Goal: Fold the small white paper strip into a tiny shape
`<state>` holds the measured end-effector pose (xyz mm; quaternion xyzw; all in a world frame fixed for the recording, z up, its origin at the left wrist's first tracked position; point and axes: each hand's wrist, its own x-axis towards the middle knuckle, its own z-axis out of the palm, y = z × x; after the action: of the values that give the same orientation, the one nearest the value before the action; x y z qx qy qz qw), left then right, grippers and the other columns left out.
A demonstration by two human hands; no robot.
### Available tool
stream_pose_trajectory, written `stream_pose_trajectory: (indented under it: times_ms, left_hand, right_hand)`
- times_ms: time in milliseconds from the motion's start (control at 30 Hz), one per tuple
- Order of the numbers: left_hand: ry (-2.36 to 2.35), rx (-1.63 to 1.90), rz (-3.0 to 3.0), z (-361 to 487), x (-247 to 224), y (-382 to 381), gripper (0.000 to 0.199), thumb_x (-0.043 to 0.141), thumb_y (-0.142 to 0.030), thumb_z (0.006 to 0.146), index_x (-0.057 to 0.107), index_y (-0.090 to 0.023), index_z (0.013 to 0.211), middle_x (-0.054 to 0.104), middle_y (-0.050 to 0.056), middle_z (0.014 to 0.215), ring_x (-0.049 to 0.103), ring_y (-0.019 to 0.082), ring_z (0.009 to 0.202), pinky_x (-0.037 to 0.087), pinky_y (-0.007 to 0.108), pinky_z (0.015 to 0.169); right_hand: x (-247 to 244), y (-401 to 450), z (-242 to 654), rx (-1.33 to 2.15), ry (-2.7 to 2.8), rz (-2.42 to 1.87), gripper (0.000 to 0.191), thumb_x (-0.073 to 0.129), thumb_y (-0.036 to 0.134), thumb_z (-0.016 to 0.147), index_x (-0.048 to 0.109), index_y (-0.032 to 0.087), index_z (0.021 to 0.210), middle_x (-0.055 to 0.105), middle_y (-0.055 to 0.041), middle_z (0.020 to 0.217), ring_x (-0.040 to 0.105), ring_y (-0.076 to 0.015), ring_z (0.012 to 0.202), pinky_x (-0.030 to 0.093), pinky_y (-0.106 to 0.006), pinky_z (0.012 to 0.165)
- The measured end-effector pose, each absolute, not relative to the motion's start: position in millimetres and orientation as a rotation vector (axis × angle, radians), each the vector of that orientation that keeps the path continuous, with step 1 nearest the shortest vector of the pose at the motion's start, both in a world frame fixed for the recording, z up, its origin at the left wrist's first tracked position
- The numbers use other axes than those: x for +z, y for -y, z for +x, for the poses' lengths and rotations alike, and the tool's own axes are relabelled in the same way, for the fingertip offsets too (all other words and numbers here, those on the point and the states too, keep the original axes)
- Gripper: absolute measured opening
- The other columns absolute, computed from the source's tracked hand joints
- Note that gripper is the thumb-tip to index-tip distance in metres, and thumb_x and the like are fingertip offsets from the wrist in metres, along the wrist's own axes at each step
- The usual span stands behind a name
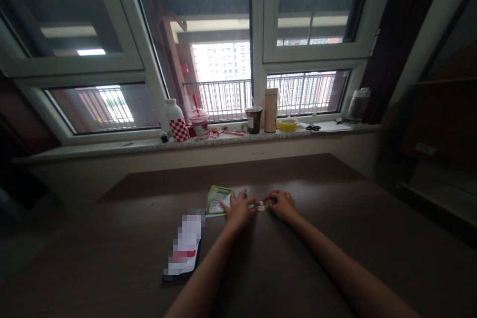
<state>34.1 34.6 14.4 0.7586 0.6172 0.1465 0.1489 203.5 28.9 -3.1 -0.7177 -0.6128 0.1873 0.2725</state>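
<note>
A small white-and-green piece, too small to name, lies between my two hands at the tabletop. My left hand has its thumb side closed at the left edge of this piece, while its outer fingers spread toward a packet. That packet, flat with green and white print, is partly covered by those fingers. From the other side, my right hand pinches the piece's right edge, fingers curled. To the left of my left forearm lies a phone-like flat object, its face blurred by pixelation.
The brown table reaches toward a window sill. On the sill stand a checkered bottle, a pink drink cup, a dark cup, a tan flask, yellow tape and scissors.
</note>
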Motion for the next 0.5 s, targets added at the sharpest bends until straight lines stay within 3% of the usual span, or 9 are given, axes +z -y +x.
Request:
stream_pose_trajectory:
  times_ms: [500]
  left_hand:
    - [-1.833,0.523,2.257,38,10,-22,0.022,0.058,-0.053,0.083,0.072,-0.045,0.098,0.045,-0.004,0.147,0.017,0.036,0.144,-0.005,0.075,0.104]
  right_hand:
    - [-10,-19,203,0.371,1.737,-1.853,0.018,0.063,0.033,0.079,0.074,0.033,0.093,0.06,-0.0014,0.116,0.045,-0.0227,0.115,0.027,-0.035,0.101]
